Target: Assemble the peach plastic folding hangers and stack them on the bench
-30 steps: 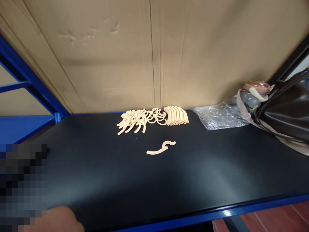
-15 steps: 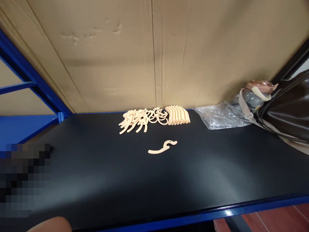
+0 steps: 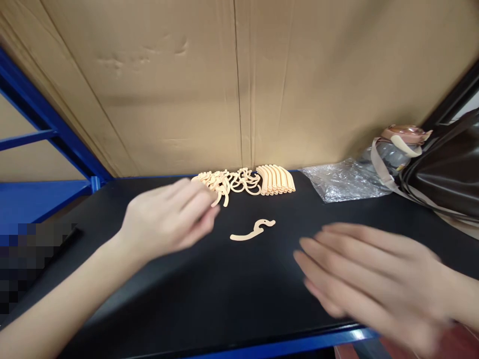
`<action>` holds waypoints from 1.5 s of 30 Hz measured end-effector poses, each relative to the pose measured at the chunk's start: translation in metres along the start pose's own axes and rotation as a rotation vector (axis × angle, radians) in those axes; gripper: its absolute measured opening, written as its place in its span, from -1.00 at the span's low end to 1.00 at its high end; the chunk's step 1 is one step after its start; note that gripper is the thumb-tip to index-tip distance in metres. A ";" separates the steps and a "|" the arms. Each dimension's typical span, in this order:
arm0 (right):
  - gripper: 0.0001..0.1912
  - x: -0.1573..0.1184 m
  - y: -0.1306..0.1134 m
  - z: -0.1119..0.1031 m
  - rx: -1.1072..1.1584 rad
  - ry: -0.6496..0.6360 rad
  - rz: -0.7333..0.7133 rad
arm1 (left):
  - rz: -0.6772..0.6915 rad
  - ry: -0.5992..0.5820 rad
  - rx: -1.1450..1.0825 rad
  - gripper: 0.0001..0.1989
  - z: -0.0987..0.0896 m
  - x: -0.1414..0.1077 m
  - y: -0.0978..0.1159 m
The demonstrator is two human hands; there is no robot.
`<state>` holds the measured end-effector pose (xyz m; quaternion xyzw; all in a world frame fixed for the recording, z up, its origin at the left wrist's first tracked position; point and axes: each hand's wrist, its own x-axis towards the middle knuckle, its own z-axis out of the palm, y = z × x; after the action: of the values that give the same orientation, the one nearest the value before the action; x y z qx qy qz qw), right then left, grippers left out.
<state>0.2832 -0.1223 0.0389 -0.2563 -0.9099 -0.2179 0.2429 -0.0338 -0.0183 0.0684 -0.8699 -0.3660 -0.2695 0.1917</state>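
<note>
In the head view my left hand (image 3: 170,217) is in front of the pile of curved pale wooden pieces (image 3: 220,182) and covers its left part. Its fingers look curled in, and whatever they hold, if anything, is hidden. My right hand (image 3: 377,279) hovers at the front right, blurred, fingers stretched out and nothing seen in it. Between the two hands a single curved wooden piece (image 3: 247,233) lies flat on the black tabletop (image 3: 239,289), with a hooked, head-like end and a small hole. Neither hand touches it.
Behind lie some thin ring-like wooden pieces (image 3: 245,182) and a neat stack of curved wooden strips (image 3: 277,179). Clear plastic wrap (image 3: 344,182), a strapped bottle (image 3: 398,144) and a dark bag (image 3: 449,164) are at the right. Cardboard (image 3: 179,99) stands behind the table.
Both hands have come into view over the table, the left toward the pile and the right at the front right. Only a fingertip showed at the lower left before. The single piece stays put.
</note>
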 end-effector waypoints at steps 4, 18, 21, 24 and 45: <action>-0.73 0.042 0.049 0.045 -0.089 -0.139 -0.017 | -0.365 -0.190 0.011 -0.74 0.021 0.038 -0.029; -0.55 0.014 0.074 0.091 0.149 -0.288 0.257 | -0.653 -0.427 -0.135 -0.64 0.064 0.009 -0.069; -0.56 0.013 0.074 0.092 0.174 -0.271 0.264 | -0.616 -0.405 -0.148 -0.67 0.068 0.006 -0.067; -0.57 0.013 0.074 0.093 0.186 -0.269 0.271 | -0.581 -0.387 -0.156 -0.70 0.071 0.003 -0.066; -0.57 0.014 0.073 0.092 0.192 -0.271 0.267 | -0.975 -0.107 -0.617 -0.54 0.068 0.012 -0.062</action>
<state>0.2846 -0.0128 -0.0054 -0.3771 -0.9088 -0.0596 0.1682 -0.0503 0.0649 0.0305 -0.6289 -0.6382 -0.3764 -0.2356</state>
